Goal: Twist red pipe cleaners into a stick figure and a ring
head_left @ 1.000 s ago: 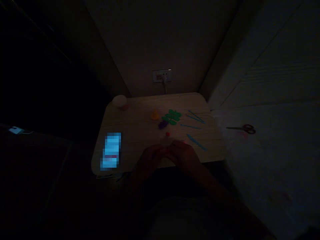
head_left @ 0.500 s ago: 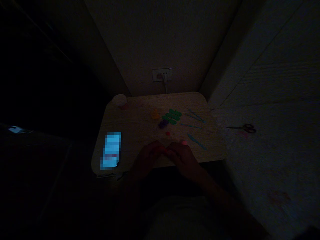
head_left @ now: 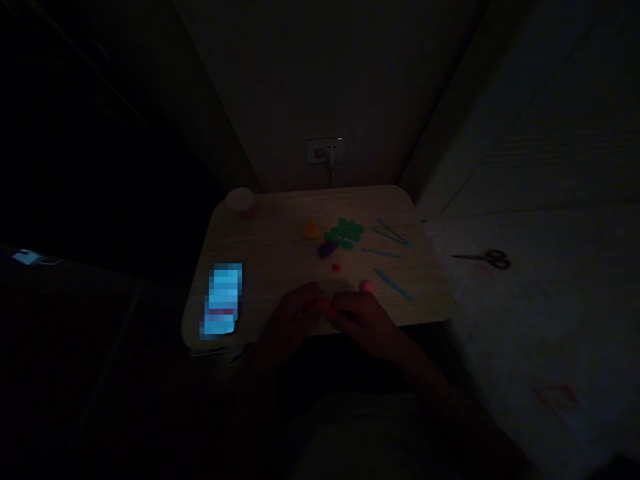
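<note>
In dim light, my left hand (head_left: 291, 321) and my right hand (head_left: 364, 321) meet over the front edge of the small table. Between their fingertips is a red piece of modelling clay (head_left: 318, 304), held from both sides and partly hidden by the fingers. A small red ball (head_left: 337, 267) lies just beyond them. A pink ball (head_left: 367, 286) rests close to my right knuckles. Further back are a purple clump (head_left: 327, 249), flat green leaf shapes (head_left: 347, 231) and an orange lump (head_left: 311, 230).
Thin blue modelling tools (head_left: 382, 253) and a blue knife-shaped tool (head_left: 394, 285) lie at the right of the wooden table (head_left: 275, 257). A lit phone (head_left: 222, 300) is at the left, a cup (head_left: 241, 201) behind it. Scissors (head_left: 485, 259) lie off the table, right. A wall socket (head_left: 325, 151) holds a plug.
My fingers have shifted slightly around the red clay, and more of it now shows between them. The things on the table have stayed in place.
</note>
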